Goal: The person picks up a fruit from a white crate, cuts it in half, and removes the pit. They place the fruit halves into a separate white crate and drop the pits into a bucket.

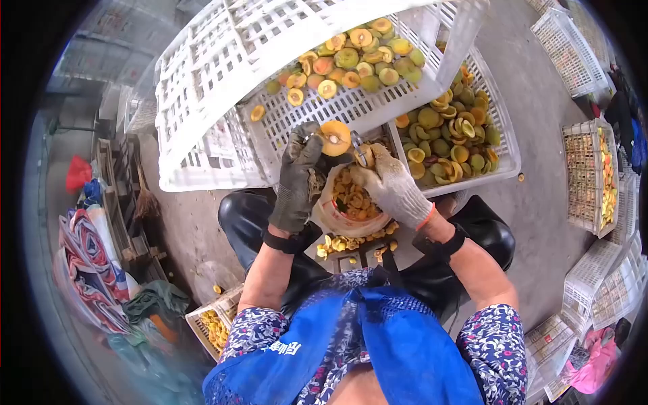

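My left hand (299,182), in a dark grey glove, pinches a halved yellow peach (335,138) with its cut face and pit turned up. My right hand (398,189), in a pale knitted glove, is closed around a small pitting knife (364,156). Its curved metal blade is right at the peach's right edge. Below both hands, between my knees, a white bucket (331,214) holds orange-brown pits and scraps (354,199). More yellow scraps (351,243) lie along a ledge just under the bucket.
A tilted white crate (209,88) with whole and halved peaches (347,61) stands ahead. Beside it, another crate (509,145) holds hollowed green-yellow halves (452,135). A filled crate (587,179) and stacked crates line the right. Striped sacking (94,253) and pallets lie left.
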